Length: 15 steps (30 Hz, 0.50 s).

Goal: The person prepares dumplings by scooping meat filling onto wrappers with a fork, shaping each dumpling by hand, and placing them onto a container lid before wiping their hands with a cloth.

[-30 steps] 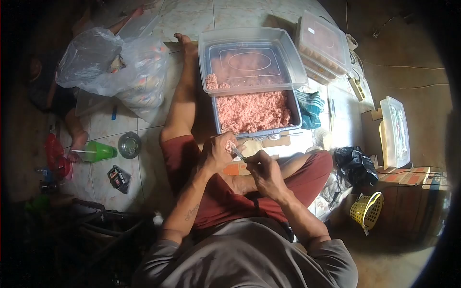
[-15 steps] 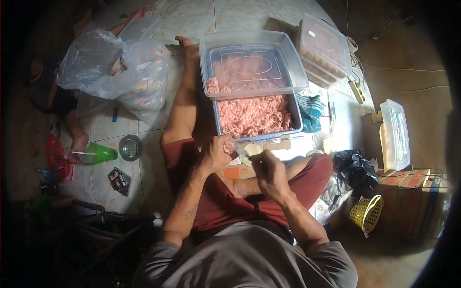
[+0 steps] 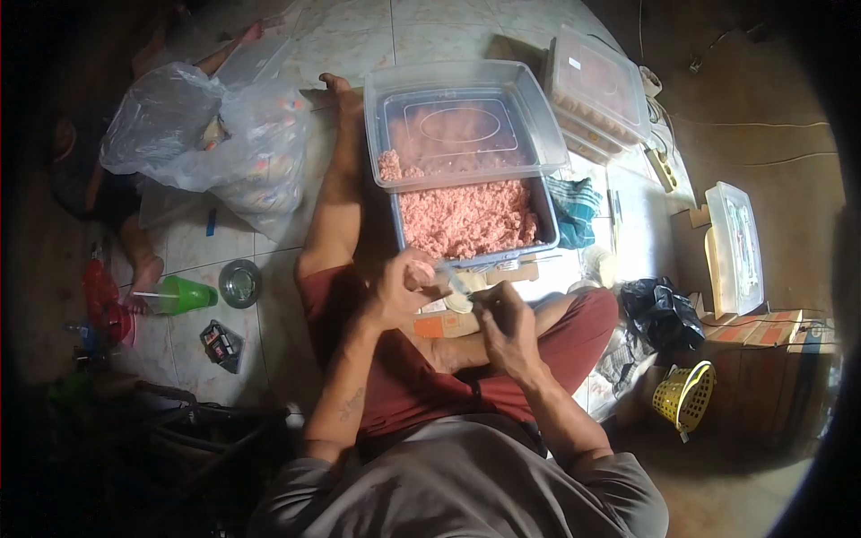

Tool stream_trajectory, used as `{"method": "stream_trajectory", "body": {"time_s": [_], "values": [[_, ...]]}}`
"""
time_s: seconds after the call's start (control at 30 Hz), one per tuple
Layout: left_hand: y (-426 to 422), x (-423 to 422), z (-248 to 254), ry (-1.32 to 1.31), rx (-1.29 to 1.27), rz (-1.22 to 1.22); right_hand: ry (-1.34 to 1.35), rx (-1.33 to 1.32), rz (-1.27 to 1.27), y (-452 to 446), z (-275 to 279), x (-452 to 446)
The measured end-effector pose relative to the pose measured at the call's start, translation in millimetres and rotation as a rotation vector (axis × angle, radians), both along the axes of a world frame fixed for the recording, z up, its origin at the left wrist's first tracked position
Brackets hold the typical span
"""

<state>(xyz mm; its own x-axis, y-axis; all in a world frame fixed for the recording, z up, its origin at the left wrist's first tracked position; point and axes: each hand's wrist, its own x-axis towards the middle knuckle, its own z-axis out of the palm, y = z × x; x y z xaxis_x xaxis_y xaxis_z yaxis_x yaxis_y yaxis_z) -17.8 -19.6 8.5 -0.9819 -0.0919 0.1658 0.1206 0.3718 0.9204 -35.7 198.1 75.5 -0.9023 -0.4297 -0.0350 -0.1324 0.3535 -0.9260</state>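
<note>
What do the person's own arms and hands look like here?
Loose, short grey fabric sleeves end near the elbows. Below them, the forearms are bare, with a dark, script-like marking on the left one, too small to read. The left hand and right hand are ungloved.

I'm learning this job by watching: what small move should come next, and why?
I'd probably work the slim tool against the pink clump in the left hand, since the right hand holds the tool with its far end angled toward that clump; blur hides whether they touch.
</note>
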Motion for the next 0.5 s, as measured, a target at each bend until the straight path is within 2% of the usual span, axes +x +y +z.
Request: {"method": "stream_trajectory", "body": {"time_s": [0.03, 0.07, 0.1, 0.17, 0.2, 0.23, 0.3, 0.37, 0.43, 0.5], "values": [[1.3, 1.8, 9.9, -0.011, 0.134, 0.007, -0.049, -0.067, -0.085, 3.2, 5.0, 2.6], [2.2, 2.1, 10.2, -0.158, 0.239, -0.042, -0.059, -0.156, -0.063, 2.9, -5.8, 3.8], [4.6, 0.3, 2.3, -0.158, 0.243, -0.046, -0.057, -0.011, 0.089, 1.7, -0.2, 0.0], [7.1, -6.1, -17.5, 0.056, -0.065, -0.089, -0.034, 0.083, 0.150, -3.3, -1.3, -0.6], [5.5, -1.7, 2.3, -0.091, 0.036, -0.093, -0.008, -0.032, 0.072, -1.8, -6.0, -2.0], [1.1, -1.0, 9.0, -0.085, 0.037, -0.088, 0.008, -0.144, -0.004, -1.7, -1.6, -1.7], [-5.5, 3.4, 13.4, -0.210, 0.030, -0.124, -0.045, -0.033, -0.058, 2.1, 5.3, -5.4], [10.6, -1.3, 10.2, -0.139, 0.000, -0.099, -0.062, 0.065, 0.125, -2.6, -4.5, -6.0], [13.4, -4.7, 18.0, 0.018, 0.140, -0.009, 0.014, 0.087, 0.095, -1.7, -3.3, -3.7], [3.6, 1.4, 17.3, 0.035, 0.153, -0.017, -0.053, -0.076, -0.016, 5.1, 4.6, 1.3]]}}
